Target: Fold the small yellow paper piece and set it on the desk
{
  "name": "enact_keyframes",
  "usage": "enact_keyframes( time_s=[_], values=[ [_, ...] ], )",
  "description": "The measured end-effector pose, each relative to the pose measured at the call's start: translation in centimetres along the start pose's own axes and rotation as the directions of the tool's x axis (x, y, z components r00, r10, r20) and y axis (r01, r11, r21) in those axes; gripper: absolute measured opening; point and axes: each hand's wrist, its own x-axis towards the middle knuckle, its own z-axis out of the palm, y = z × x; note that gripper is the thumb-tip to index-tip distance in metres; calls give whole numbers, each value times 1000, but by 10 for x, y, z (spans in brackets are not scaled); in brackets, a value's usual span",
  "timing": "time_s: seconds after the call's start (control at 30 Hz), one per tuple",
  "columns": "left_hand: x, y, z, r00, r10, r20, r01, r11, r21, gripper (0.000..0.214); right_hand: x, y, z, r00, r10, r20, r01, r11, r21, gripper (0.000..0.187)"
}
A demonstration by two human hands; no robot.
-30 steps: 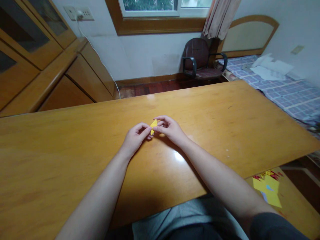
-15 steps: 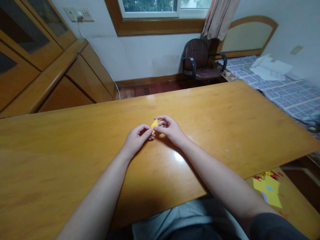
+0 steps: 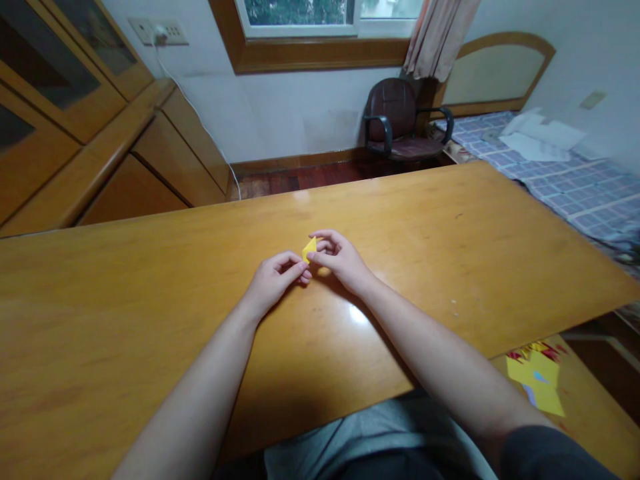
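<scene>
A small folded piece of yellow paper (image 3: 309, 248) is held just above the wooden table (image 3: 150, 300), its pointed tip upward. My left hand (image 3: 280, 275) pinches its lower edge between thumb and fingers. From the other side my right hand (image 3: 339, 259) grips the same paper, thumb on its near face and fingers behind. Parts of the paper are covered by my fingertips.
Yellow sheets (image 3: 540, 380) with red and yellow folded bits lie on a lower surface at the right. Beyond the table stand an office chair (image 3: 395, 120) and a bed (image 3: 565, 160) with papers. A wooden cabinet (image 3: 100, 147) stands at the left.
The thumb and fingers of my left hand have shifted slightly down and right along the lower part of the yellow paper. My right hand stays almost in place.
</scene>
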Motion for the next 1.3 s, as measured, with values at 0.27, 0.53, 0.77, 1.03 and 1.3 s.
enact_keyframes(
  time_s=[0.27, 0.53, 0.77, 1.03, 1.3],
  values=[
    [0, 0, 2, 1000, 5, 22, -6, 1000, 15, 25, -2, -2, 2, 999, 14, 40, -14, 1000, -7, 52],
    [0, -3, 2, 997, 11, 75, -17, 996, 85, 26, -3, -4, 4, 999, -4, -53, 0, 997, -80, 39],
    [0, -1, 3, 997, -4, 80, -4, 996, 91, 27, -4, -3, 5, 999, 13, -41, -15, 999, -35, 37],
    [1, -1, 1, 1000, -27, 5, 27, 1000, 1, 30, -1, -1, 3, 999, 42, 0, -42, 997, 66, 36],
    [1, -1, 1, 999, -35, -16, 34, 999, -31, 31, 0, 3, 2, 999, 37, -3, -37, 999, 28, 43]
  ],
)
